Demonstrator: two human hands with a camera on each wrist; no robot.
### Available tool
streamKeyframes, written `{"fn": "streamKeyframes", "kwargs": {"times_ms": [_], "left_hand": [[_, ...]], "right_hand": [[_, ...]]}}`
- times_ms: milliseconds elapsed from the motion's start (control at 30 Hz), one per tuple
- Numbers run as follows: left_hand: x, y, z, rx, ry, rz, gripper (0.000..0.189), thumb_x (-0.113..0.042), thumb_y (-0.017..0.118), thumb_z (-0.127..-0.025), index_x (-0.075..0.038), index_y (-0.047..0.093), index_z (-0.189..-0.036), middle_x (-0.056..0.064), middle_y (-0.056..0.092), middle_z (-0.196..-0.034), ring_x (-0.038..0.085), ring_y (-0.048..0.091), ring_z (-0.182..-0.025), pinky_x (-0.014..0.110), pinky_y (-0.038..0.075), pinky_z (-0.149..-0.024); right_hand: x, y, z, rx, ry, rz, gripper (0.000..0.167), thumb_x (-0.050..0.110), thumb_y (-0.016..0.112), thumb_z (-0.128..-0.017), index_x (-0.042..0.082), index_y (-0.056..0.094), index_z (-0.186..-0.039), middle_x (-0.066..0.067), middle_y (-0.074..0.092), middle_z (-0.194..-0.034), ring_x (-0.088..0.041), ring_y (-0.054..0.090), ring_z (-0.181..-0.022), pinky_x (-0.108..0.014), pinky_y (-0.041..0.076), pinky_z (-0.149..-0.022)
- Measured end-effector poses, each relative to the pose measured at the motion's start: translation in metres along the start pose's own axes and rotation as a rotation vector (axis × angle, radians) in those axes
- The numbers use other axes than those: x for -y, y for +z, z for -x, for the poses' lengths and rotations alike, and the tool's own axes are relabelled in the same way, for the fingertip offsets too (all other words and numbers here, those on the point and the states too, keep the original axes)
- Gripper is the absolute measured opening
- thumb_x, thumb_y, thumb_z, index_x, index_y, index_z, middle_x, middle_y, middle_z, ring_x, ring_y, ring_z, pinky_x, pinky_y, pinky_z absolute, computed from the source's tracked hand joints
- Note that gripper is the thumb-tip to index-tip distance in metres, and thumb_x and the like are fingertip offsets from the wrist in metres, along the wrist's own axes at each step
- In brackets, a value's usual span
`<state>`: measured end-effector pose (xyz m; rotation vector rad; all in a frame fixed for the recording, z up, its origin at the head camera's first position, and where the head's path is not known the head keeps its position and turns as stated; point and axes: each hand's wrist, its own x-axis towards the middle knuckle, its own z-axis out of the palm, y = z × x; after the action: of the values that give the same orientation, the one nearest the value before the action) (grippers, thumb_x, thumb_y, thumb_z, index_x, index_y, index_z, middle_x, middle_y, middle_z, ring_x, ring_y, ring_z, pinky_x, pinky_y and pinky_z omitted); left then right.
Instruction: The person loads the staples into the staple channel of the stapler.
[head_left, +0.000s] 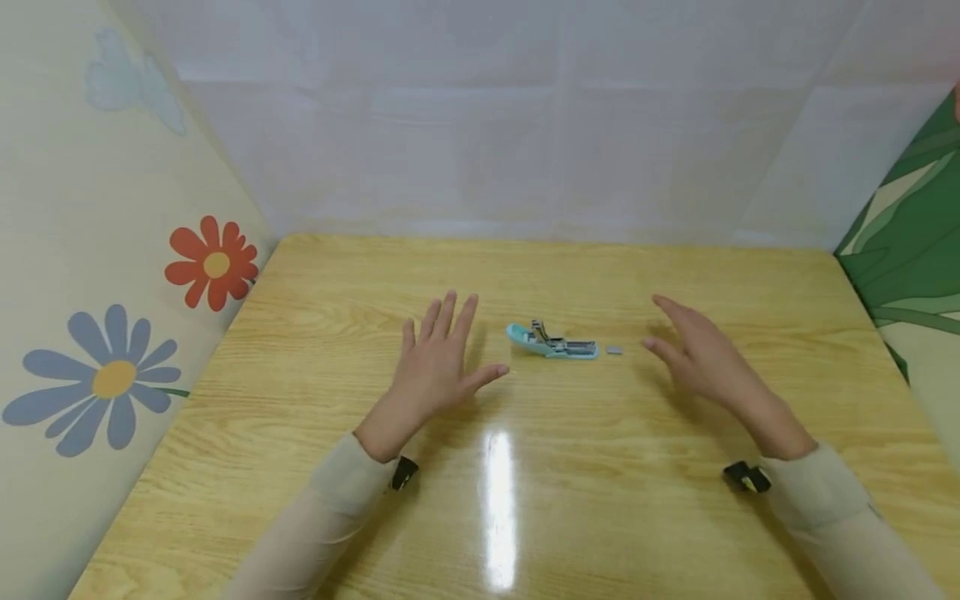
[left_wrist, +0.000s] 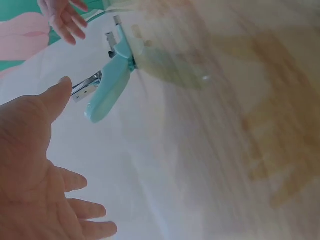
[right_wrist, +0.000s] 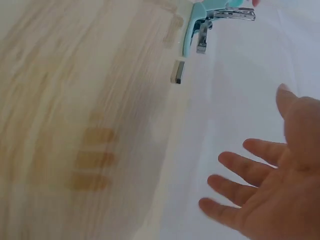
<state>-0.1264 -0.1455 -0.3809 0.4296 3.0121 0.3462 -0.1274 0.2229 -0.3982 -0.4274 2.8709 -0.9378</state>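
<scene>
A mint-green stapler (head_left: 573, 355) lies swung open on the wooden table, its metal staple channel and inner arm showing. Just off its right end lies a small grey strip of staples (head_left: 614, 350), which also shows in the right wrist view as a short dark-edged staple strip (right_wrist: 177, 72). My left hand (head_left: 438, 367) hovers to the left of the stapler with fingers spread and nothing held. To the right of the staples, my right hand (head_left: 705, 354) is held with straight, relaxed fingers, apart from both things.
The wooden table (head_left: 600, 517) reaches back to a white sheet (head_left: 480, 158). A wall with painted flowers (head_left: 112, 379) borders the left side, and green painted leaves (head_left: 911, 237) cover the right wall. Black wrist cameras (head_left: 747, 477) sit at the cuffs.
</scene>
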Motion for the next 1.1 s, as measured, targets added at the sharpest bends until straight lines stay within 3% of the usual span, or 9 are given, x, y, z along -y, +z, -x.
{"fn": "streamKeyframes", "kwargs": {"times_ms": [167,200,267,333,500,567,700,1100], "left_hand": [[0.001,-0.003,-0.015,0.012,0.004,0.17,0.11,-0.064,0.069,-0.088,-0.014,0.009,-0.165,0.016,0.029,-0.166,0.04,0.036,-0.149,0.061,0.031,-0.119],[0.001,-0.004,-0.018,0.025,-0.006,0.223,0.109,-0.061,0.072,-0.087,-0.013,0.011,-0.164,0.015,0.033,-0.164,0.04,0.046,-0.142,0.059,0.036,-0.117],[0.0,-0.006,-0.023,0.058,-0.023,0.309,0.106,-0.055,0.074,-0.088,-0.013,0.014,-0.164,0.014,0.039,-0.162,0.042,0.05,-0.138,0.055,0.04,-0.115],[0.0,-0.008,-0.027,0.094,-0.025,0.394,0.098,-0.049,0.075,-0.09,-0.014,0.02,-0.163,0.01,0.043,-0.16,0.04,0.063,-0.118,0.052,0.045,-0.111],[-0.003,-0.007,-0.035,0.143,-0.007,0.509,0.075,-0.038,0.073,-0.094,-0.016,0.039,-0.157,0.004,0.053,-0.153,0.036,0.059,-0.128,0.051,0.046,-0.108],[-0.004,-0.007,-0.037,0.149,-0.013,0.536,0.069,-0.035,0.073,-0.094,-0.016,0.045,-0.154,0.003,0.057,-0.15,0.033,0.044,-0.145,0.051,0.045,-0.11],[-0.006,-0.006,-0.04,0.161,-0.015,0.576,0.06,-0.031,0.072,-0.095,-0.017,0.051,-0.15,0.003,0.061,-0.145,0.03,0.046,-0.144,0.048,0.049,-0.104],[-0.008,0.0,-0.044,0.158,-0.013,0.585,0.046,-0.031,0.072,-0.095,-0.019,0.064,-0.139,0.001,0.067,-0.137,0.027,0.055,-0.137,0.049,0.048,-0.108]], "right_hand": [[0.001,0.001,-0.005,-0.134,0.046,-0.151,0.057,0.046,0.045,-0.108,0.007,0.051,-0.149,-0.022,0.061,-0.141,-0.045,0.059,-0.126,-0.064,0.048,-0.1],[0.001,0.001,-0.006,-0.152,0.055,-0.168,0.055,0.047,0.045,-0.107,0.008,0.055,-0.146,-0.021,0.063,-0.138,-0.044,0.062,-0.122,-0.062,0.051,-0.098],[0.002,0.002,-0.009,-0.162,0.073,-0.187,0.053,0.046,0.049,-0.106,0.008,0.06,-0.141,-0.019,0.066,-0.135,-0.039,0.066,-0.118,-0.058,0.053,-0.095],[0.003,0.002,-0.012,-0.151,0.098,-0.19,0.046,0.04,0.055,-0.105,0.008,0.063,-0.138,-0.017,0.068,-0.132,-0.036,0.067,-0.115,-0.055,0.054,-0.094],[0.003,0.008,-0.021,-0.08,0.143,-0.156,0.034,0.02,0.065,-0.1,0.004,0.067,-0.131,-0.019,0.07,-0.127,-0.034,0.068,-0.109,-0.049,0.056,-0.091],[0.002,0.011,-0.025,-0.052,0.145,-0.131,0.033,0.016,0.067,-0.099,0.003,0.068,-0.129,-0.019,0.071,-0.125,-0.034,0.069,-0.109,-0.049,0.056,-0.092],[0.002,0.02,-0.031,-0.024,0.113,-0.075,0.03,0.011,0.068,-0.097,0.0,0.07,-0.124,-0.02,0.074,-0.117,-0.034,0.071,-0.104,-0.05,0.056,-0.093],[0.01,0.038,-0.038,-0.009,-0.035,0.047,0.027,0.011,0.074,-0.091,-0.001,0.075,-0.114,-0.017,0.078,-0.104,-0.029,0.074,-0.091,-0.046,0.058,-0.085]]}}
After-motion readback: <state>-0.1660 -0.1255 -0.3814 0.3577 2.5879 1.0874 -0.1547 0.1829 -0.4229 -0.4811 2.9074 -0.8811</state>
